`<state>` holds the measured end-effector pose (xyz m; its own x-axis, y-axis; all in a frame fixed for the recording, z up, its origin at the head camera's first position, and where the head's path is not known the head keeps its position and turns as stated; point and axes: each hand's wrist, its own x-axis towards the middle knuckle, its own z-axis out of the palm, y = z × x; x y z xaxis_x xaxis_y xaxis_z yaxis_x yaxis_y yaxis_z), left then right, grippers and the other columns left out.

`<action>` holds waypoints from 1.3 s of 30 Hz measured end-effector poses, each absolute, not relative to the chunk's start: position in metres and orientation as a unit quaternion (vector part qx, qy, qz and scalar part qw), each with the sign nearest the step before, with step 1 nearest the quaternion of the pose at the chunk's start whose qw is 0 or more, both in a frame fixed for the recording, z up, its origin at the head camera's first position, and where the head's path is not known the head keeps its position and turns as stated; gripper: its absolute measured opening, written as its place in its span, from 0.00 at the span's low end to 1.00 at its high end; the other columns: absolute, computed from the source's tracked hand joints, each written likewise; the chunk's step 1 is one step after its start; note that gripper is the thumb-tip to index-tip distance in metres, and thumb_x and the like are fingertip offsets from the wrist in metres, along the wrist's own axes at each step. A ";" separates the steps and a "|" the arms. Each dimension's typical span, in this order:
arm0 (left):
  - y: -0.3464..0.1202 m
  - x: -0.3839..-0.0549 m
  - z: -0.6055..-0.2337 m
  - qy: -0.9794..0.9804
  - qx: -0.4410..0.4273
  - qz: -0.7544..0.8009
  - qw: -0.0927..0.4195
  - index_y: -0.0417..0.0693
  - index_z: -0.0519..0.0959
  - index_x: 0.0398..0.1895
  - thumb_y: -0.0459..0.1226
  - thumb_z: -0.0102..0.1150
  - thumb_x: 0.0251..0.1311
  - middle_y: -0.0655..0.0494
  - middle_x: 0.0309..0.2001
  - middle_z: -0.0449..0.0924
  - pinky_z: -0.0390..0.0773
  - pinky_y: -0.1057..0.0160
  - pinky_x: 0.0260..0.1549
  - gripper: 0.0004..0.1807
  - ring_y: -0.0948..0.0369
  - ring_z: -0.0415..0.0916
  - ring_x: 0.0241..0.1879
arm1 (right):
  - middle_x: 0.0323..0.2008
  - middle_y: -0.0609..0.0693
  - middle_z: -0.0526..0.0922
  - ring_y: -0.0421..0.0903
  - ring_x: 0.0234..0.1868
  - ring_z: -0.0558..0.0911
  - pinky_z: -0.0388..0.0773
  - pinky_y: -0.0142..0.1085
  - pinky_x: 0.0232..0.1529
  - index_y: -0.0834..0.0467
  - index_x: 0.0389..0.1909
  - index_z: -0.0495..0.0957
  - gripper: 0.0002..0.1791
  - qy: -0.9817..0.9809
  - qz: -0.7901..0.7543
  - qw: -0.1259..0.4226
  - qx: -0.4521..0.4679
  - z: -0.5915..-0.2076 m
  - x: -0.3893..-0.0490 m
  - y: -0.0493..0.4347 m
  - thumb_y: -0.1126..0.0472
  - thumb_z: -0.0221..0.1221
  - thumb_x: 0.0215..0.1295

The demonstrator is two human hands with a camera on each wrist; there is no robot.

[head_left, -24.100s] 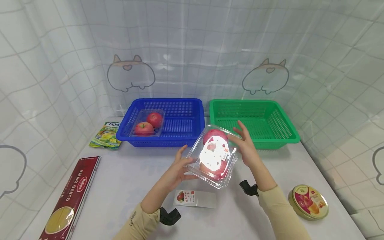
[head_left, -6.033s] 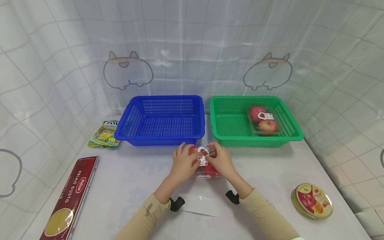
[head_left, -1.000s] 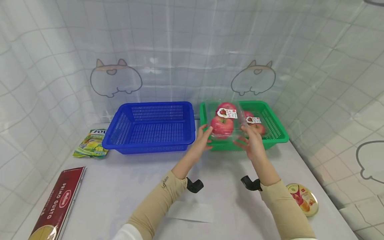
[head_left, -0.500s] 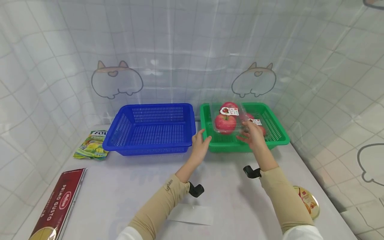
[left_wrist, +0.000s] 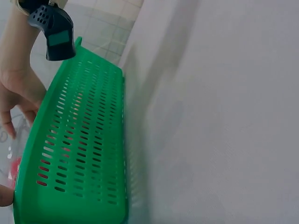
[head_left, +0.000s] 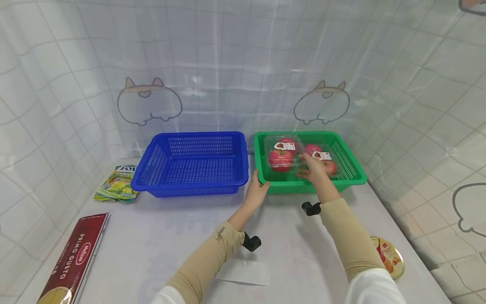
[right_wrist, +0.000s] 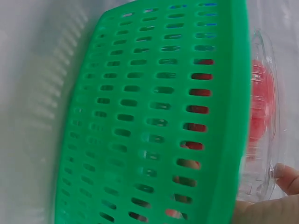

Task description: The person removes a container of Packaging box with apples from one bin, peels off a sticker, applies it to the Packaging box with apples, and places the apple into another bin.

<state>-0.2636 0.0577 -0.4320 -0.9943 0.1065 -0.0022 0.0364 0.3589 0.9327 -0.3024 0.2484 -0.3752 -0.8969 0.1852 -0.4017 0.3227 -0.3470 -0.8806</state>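
My right hand (head_left: 314, 169) reaches over the front rim of the green basket (head_left: 303, 185) and holds the right edge of a clear plastic box of apples (head_left: 281, 158). In the right wrist view its fingertips pinch the box's clear edge (right_wrist: 268, 184). This box, with a white label and two red apples, sits inside the basket's left half. Beside it lies another box of apples (head_left: 328, 167), partly behind the right hand. My left hand (head_left: 255, 193) grips the basket's front left corner, thumb (left_wrist: 5, 196) at the rim in the left wrist view.
A blue basket (head_left: 201, 188) stands left of the green one. Further left lie a green and yellow FOX packet (head_left: 117, 184) and a long red pasta pack (head_left: 76, 253). A white paper strip (head_left: 244, 272) lies in front, and a round tin (head_left: 389, 257) is at right, partly behind the sleeve.
The apple box, held over the green basket by both hands a second ago, has come down inside it. My left hand let go of the box and moved to the basket's corner.
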 end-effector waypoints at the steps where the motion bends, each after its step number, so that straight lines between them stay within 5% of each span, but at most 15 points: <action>1: 0.058 -0.264 -0.432 0.824 0.043 0.564 0.033 0.36 0.45 0.71 0.39 0.47 0.65 0.36 0.61 0.65 0.70 0.49 0.53 0.36 0.47 0.70 0.55 | 0.69 0.56 0.50 0.62 0.66 0.54 0.60 0.53 0.62 0.61 0.55 0.65 0.19 0.567 -0.791 0.048 0.225 -0.377 -0.304 0.248 0.60 0.49 0.64; 8: 0.058 -0.264 -0.432 0.822 0.041 0.566 0.037 0.38 0.46 0.70 0.38 0.47 0.65 0.36 0.59 0.66 0.71 0.49 0.50 0.35 0.47 0.70 0.53 | 0.70 0.56 0.48 0.64 0.67 0.50 0.57 0.55 0.63 0.58 0.32 0.68 0.05 0.564 -0.787 0.073 0.239 -0.383 -0.310 0.245 0.61 0.47 0.64; 18: 0.056 -0.262 -0.432 0.823 0.045 0.565 0.038 0.39 0.46 0.70 0.38 0.47 0.66 0.36 0.65 0.59 0.67 0.48 0.55 0.35 0.45 0.66 0.58 | 0.70 0.57 0.46 0.65 0.65 0.50 0.58 0.55 0.63 0.59 0.35 0.67 0.06 0.577 -0.775 0.085 0.241 -0.392 -0.317 0.241 0.60 0.45 0.65; 24: 0.057 -0.262 -0.432 0.826 0.045 0.560 0.042 0.40 0.46 0.71 0.39 0.46 0.66 0.37 0.66 0.57 0.66 0.47 0.57 0.34 0.45 0.64 0.60 | 0.70 0.57 0.47 0.68 0.67 0.48 0.59 0.59 0.60 0.60 0.49 0.68 0.13 0.582 -0.769 0.093 0.247 -0.415 -0.339 0.249 0.60 0.45 0.65; 27: 0.057 -0.261 -0.431 0.825 0.042 0.561 0.046 0.41 0.45 0.71 0.39 0.46 0.66 0.38 0.67 0.56 0.65 0.47 0.57 0.34 0.45 0.64 0.61 | 0.68 0.59 0.51 0.71 0.65 0.49 0.67 0.63 0.50 0.61 0.53 0.68 0.18 0.578 -0.776 0.109 0.226 -0.453 -0.373 0.273 0.61 0.51 0.63; 32: 0.057 -0.262 -0.431 0.823 0.043 0.564 0.047 0.42 0.45 0.72 0.40 0.46 0.66 0.38 0.68 0.54 0.65 0.48 0.58 0.35 0.45 0.63 0.61 | 0.71 0.55 0.46 0.61 0.68 0.49 0.72 0.55 0.50 0.57 0.70 0.49 0.33 0.584 -0.765 0.097 0.253 -0.448 -0.373 0.267 0.65 0.49 0.65; 34: 0.057 -0.261 -0.431 0.823 0.045 0.564 0.045 0.41 0.45 0.71 0.40 0.46 0.66 0.38 0.68 0.54 0.65 0.48 0.58 0.35 0.45 0.63 0.61 | 0.72 0.53 0.40 0.54 0.70 0.45 0.71 0.47 0.55 0.56 0.72 0.38 0.36 0.591 -0.753 0.090 0.274 -0.424 -0.353 0.252 0.66 0.43 0.67; 39: 0.056 -0.262 -0.432 0.821 0.048 0.568 0.042 0.40 0.45 0.71 0.39 0.47 0.66 0.37 0.67 0.54 0.64 0.48 0.58 0.35 0.45 0.63 0.61 | 0.71 0.53 0.38 0.49 0.70 0.46 0.73 0.41 0.54 0.56 0.72 0.31 0.38 0.607 -0.741 0.091 0.274 -0.409 -0.339 0.242 0.69 0.39 0.66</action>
